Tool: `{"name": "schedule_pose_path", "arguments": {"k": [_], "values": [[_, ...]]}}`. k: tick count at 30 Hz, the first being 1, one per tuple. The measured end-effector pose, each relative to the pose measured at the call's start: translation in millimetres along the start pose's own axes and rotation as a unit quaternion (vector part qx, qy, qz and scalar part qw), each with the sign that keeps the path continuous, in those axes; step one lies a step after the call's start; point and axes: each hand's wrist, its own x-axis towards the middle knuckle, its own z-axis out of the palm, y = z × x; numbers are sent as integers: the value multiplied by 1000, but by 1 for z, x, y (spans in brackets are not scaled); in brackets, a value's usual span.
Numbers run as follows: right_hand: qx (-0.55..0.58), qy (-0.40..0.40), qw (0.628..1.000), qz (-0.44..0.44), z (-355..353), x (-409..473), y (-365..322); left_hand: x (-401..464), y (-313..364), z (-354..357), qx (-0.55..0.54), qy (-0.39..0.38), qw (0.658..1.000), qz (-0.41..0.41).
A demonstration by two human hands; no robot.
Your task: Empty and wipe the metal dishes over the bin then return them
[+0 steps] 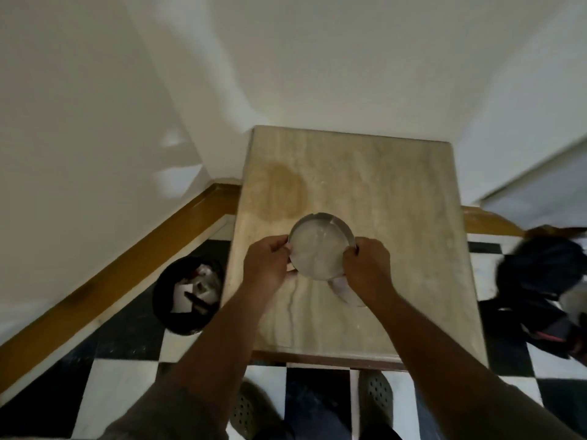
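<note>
I held the round, shallow metal dish (319, 247) between both hands, over the middle of the pale beige marble-look surface (397, 217) – whether it rested on the stone or hung just above it, I could not tell. My left hand (266, 262) was clamped on the dish's left rim, fingers curled round the edge. My right hand (367, 265) gripped the right rim the same way, and a crumpled whitish cloth or tissue (347, 292) stuck out from under that hand, lying against the surface near the dish's near edge. The inside of the dish looked dull and smeary. A brownish oval stain (284, 192) marked the surface just beyond and to the left of the dish. Down on the black-and-white chequered floor (127, 354), to the left of the surface, stood the round black bin (185, 296) with white scraps of paper in it – well apart from the dish. A dark heap of fabric (540, 281) lay on the floor to the right
</note>
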Motion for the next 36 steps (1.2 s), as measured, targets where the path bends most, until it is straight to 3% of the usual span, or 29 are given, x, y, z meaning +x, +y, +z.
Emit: {"name": "schedule_pose_path", "arguments": {"k": [6,12,22,31,36], "values": [[29,18,999,41,-81,21,116,-36,-26,136,81,-31,996,-16],[6,-19,999,43,-102,38,180,-42,-61,207,116,27,992,-41],[1,-35,997,65,-86,76,225,-24,-115,258,175,57,982,-33],[41,-37,991,125,-81,85,239,-26,-119,271,192,29,980,-39],[20,-78,991,103,-88,81,235,-28,-116,271,210,23,976,-42]]}}
